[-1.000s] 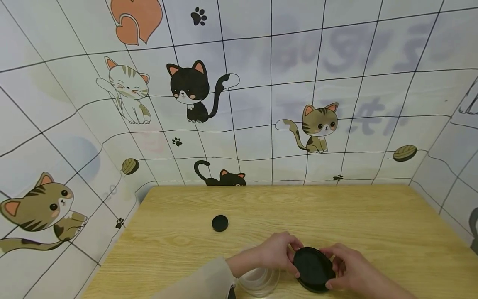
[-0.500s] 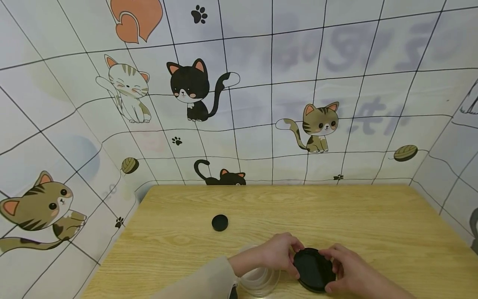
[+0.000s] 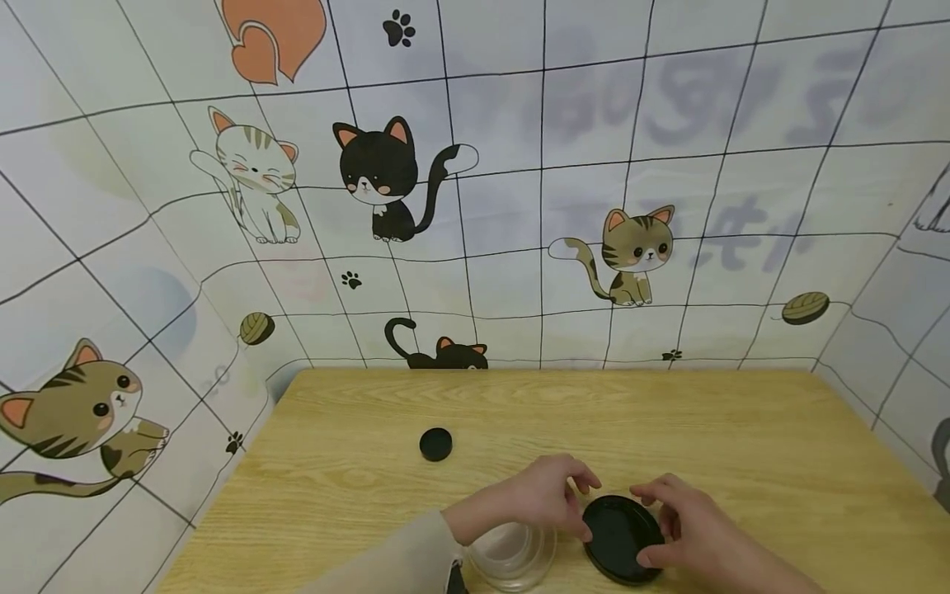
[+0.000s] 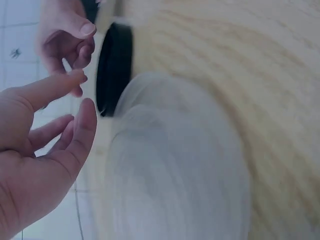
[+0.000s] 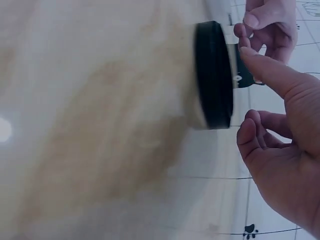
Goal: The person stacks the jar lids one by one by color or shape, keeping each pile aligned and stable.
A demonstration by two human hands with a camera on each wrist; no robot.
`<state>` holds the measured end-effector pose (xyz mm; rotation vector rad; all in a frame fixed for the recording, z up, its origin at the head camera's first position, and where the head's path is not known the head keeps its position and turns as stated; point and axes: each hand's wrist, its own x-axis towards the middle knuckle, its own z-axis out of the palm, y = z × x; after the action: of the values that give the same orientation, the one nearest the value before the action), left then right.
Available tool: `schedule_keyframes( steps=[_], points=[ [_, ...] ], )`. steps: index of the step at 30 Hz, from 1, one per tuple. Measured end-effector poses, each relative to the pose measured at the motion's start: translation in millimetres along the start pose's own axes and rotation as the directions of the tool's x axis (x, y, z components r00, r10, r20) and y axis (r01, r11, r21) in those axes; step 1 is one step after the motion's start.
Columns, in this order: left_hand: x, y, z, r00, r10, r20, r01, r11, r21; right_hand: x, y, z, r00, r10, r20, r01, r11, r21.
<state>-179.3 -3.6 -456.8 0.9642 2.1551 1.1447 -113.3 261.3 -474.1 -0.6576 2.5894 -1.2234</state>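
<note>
A round black lid [image 3: 622, 540] with a raised rim lies on the table at the front, right of the middle. My left hand [image 3: 545, 495] hovers at its upper left side and my right hand [image 3: 686, 528] at its right side. Both wrist views show the fingers loosely bent and apart from the lid [image 5: 214, 75]. Nothing is held in either hand. Beneath my left forearm stands a clear round container [image 3: 512, 561], partly hidden by the arm. In the left wrist view the same clear container [image 4: 180, 165] fills the lower middle, blurred, beside the lid.
A small black disc [image 3: 435, 444] lies farther back on the wooden table [image 3: 712, 429], left of the middle. A white wall covering [image 3: 505, 272] with a grid and cartoon cats surrounds the table at the back and sides.
Both hands had their fingers on the lid's rim before; now they have let go and lifted slightly away. The lid stays in nearly the same place.
</note>
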Motion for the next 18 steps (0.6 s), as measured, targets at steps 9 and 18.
schedule_keyframes(
  steps=[9,18],
  points=[
    [-35.9,-11.0,-44.6,0.987,0.0,-0.162,-0.029,0.984,-0.174,45.6,-31,-11,0.984,-0.155,-0.086,0.159,0.987,0.035],
    [-87.6,-35.4,-92.0,0.932,-0.071,-0.355,0.009,0.985,-0.173,106.8,-57,-8,0.987,-0.15,-0.059,0.151,0.988,0.019]
  ],
)
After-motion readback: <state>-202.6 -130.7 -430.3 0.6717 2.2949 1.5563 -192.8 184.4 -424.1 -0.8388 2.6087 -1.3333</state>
